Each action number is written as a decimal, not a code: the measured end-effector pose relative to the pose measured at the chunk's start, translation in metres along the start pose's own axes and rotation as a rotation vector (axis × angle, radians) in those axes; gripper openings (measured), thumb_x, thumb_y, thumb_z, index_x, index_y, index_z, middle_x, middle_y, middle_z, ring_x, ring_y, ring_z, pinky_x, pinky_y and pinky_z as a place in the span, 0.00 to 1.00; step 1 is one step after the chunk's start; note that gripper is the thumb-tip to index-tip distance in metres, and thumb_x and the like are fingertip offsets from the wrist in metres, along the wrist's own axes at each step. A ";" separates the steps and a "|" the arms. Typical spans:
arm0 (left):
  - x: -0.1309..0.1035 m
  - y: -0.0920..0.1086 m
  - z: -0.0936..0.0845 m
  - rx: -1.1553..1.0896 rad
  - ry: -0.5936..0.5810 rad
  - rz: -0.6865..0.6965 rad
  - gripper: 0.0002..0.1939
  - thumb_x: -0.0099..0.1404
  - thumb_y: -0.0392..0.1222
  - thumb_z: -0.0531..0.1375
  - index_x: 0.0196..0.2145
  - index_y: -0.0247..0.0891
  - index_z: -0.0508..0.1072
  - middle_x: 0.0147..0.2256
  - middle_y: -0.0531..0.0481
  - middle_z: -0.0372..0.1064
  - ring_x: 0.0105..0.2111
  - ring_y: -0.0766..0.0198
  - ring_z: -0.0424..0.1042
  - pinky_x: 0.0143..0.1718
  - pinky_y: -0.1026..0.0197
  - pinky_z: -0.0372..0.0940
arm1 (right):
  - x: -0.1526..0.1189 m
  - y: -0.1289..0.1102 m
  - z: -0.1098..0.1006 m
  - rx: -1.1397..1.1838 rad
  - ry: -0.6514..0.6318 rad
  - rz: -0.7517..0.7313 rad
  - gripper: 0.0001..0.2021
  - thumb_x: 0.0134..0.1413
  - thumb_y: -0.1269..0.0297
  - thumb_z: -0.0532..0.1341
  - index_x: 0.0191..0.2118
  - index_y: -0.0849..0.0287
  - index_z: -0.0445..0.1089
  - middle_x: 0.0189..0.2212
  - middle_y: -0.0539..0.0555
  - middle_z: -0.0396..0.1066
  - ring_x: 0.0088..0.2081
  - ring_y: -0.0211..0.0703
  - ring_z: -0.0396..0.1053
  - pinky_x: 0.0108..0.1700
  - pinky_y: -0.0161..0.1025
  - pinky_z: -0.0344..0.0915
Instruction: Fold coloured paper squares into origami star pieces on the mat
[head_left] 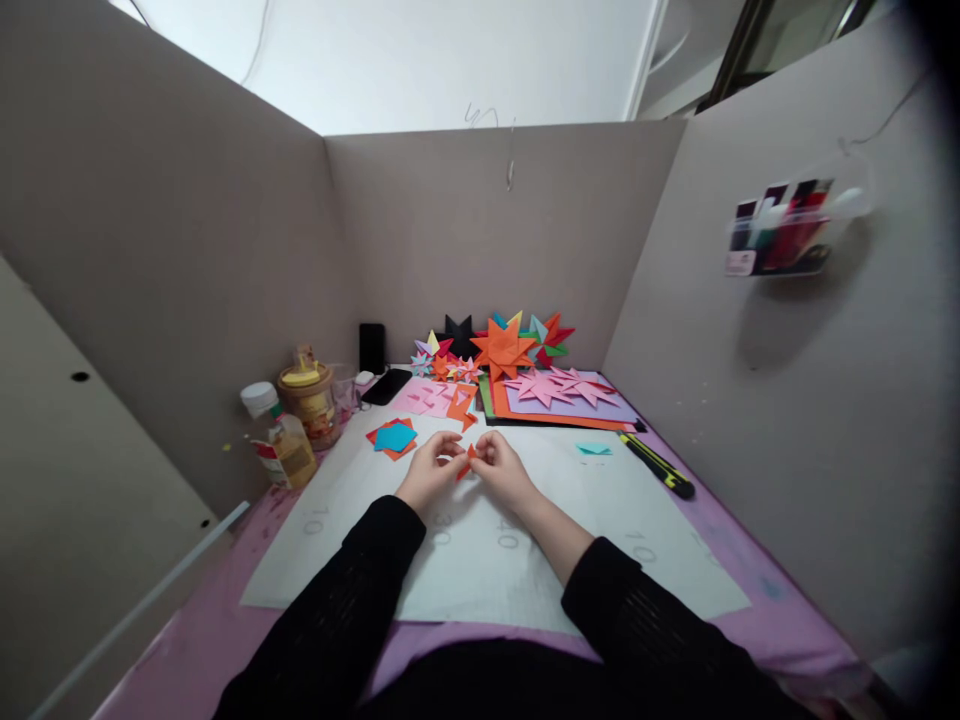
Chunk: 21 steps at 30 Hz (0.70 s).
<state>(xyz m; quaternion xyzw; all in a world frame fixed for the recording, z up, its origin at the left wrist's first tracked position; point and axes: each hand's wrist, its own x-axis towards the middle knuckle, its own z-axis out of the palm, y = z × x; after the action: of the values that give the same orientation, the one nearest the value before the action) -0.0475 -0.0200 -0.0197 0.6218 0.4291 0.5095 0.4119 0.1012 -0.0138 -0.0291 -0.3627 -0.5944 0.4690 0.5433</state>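
Observation:
A small piece of folded orange paper [466, 466] is pinched between my two hands, over the middle of a white sheet [480, 580]. The fingertips of my left hand [436, 468] grip its left side. My right hand [504, 466] holds its upper right part between thumb and forefinger. Just left of my hands lies a small stack of blue and orange paper squares [395, 437]. Beyond them are more orange folded pieces [463, 403] and pink folded pieces [427, 398]. A light teal folded paper [594, 449] rests to the right.
Finished paper stars [504, 348] lean at the back wall. Pink stars [544, 388] lie on stacked coloured sheets [517, 410]. A yellow-black box cutter [660, 468] lies at right. Bottle [281, 450], jar [309, 400] and phone [387, 386] stand or lie at left. Partition walls enclose the table.

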 end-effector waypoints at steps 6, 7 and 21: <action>-0.001 0.002 -0.001 0.010 -0.073 -0.044 0.14 0.53 0.41 0.60 0.37 0.34 0.66 0.24 0.53 0.67 0.23 0.69 0.67 0.25 0.67 0.60 | -0.002 0.004 0.003 0.006 -0.027 0.010 0.11 0.40 0.70 0.59 0.31 0.56 0.55 0.19 0.41 0.59 0.20 0.32 0.58 0.24 0.30 0.53; -0.001 0.002 -0.001 0.002 -0.083 -0.051 0.14 0.53 0.41 0.60 0.38 0.34 0.66 0.23 0.53 0.67 0.23 0.69 0.67 0.25 0.67 0.59 | -0.001 0.004 0.003 0.046 -0.017 0.026 0.12 0.41 0.69 0.59 0.32 0.56 0.54 0.19 0.41 0.60 0.20 0.33 0.59 0.25 0.31 0.54; 0.001 0.002 -0.005 -0.036 -0.089 -0.051 0.15 0.53 0.39 0.59 0.40 0.35 0.67 0.26 0.52 0.68 0.25 0.68 0.68 0.27 0.66 0.61 | 0.003 -0.001 -0.007 0.058 0.002 0.027 0.13 0.40 0.67 0.61 0.31 0.56 0.55 0.19 0.42 0.63 0.20 0.33 0.62 0.24 0.31 0.58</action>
<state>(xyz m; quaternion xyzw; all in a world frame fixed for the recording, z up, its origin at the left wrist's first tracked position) -0.0520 -0.0195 -0.0165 0.6251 0.4171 0.4782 0.4545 0.1078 -0.0106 -0.0273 -0.3553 -0.5750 0.4929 0.5479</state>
